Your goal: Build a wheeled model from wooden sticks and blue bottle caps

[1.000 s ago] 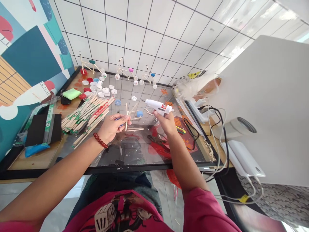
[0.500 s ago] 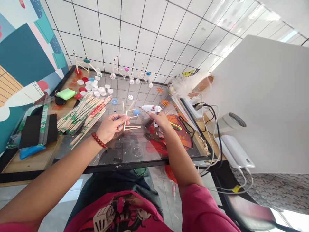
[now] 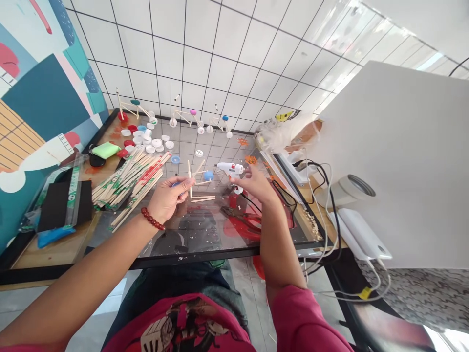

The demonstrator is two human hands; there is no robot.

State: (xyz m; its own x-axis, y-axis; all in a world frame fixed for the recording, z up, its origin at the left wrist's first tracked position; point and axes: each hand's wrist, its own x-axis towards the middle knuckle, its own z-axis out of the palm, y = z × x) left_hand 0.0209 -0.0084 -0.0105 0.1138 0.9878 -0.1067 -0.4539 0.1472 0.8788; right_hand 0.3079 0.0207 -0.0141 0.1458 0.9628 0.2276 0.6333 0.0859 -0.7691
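My left hand [image 3: 169, 194], with a bead bracelet at the wrist, pinches a small frame of glued wooden sticks [image 3: 198, 183]. A blue bottle cap [image 3: 176, 185] shows partly behind the fingers; whether it is fixed to the frame I cannot tell. A round blue piece [image 3: 208, 175] lies at the frame's right end. My right hand [image 3: 253, 184] is spread with its fingers apart, just right of a white hot glue gun [image 3: 229, 168] that rests on the table, nozzle pointing left. Two cut sticks [image 3: 203, 199] lie below the frame.
Paper-wrapped chopsticks [image 3: 128, 181] and loose bottle caps [image 3: 148, 142] cover the left side. Several small stick bicycles [image 3: 186, 117] stand along the tiled wall. Pliers [image 3: 242, 217] lie near the front edge. Cables [image 3: 324, 195] and a white cup [image 3: 346, 190] are at right.
My right hand has let go of the glue gun and moved right, its fingers spreading. The left hand keeps the stick frame in about the same place.
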